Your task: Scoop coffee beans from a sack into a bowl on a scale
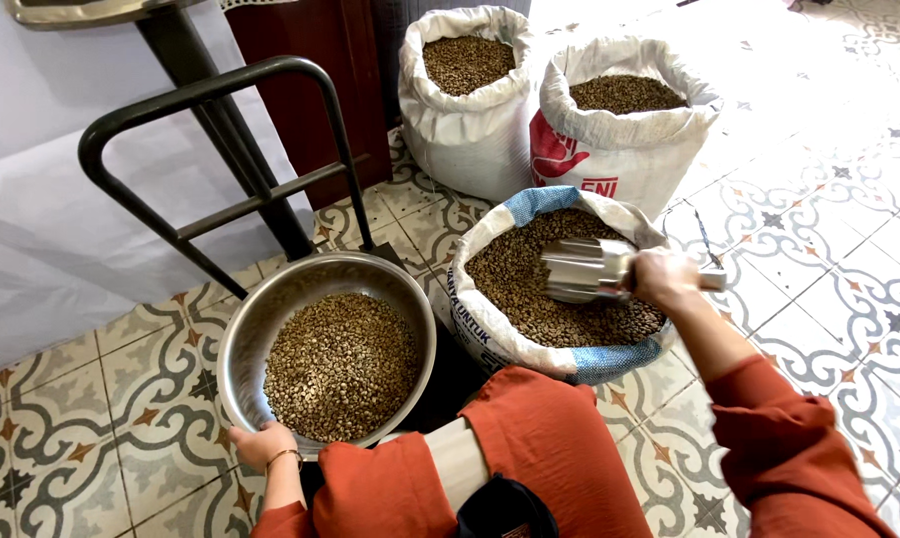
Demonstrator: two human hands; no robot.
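Observation:
My left hand (264, 443) grips the near rim of a round steel bowl (261, 314) that is partly filled with pale green-brown beans (340, 364). Over an open white sack (490, 334) to the right, my right hand (664, 277) holds a metal scoop (585, 269) by its handle. The scoop's mouth points left and dips into the beans (530, 299) that fill the sack. Both sleeves are rust orange.
Two more open white sacks of beans (467, 110) (624, 139) stand behind. A dark metal handle frame (221, 149) rises behind the bowl, beside a dark wooden panel (310, 80). The floor (829, 229) is patterned tile. A white cloth (31, 219) hangs at left.

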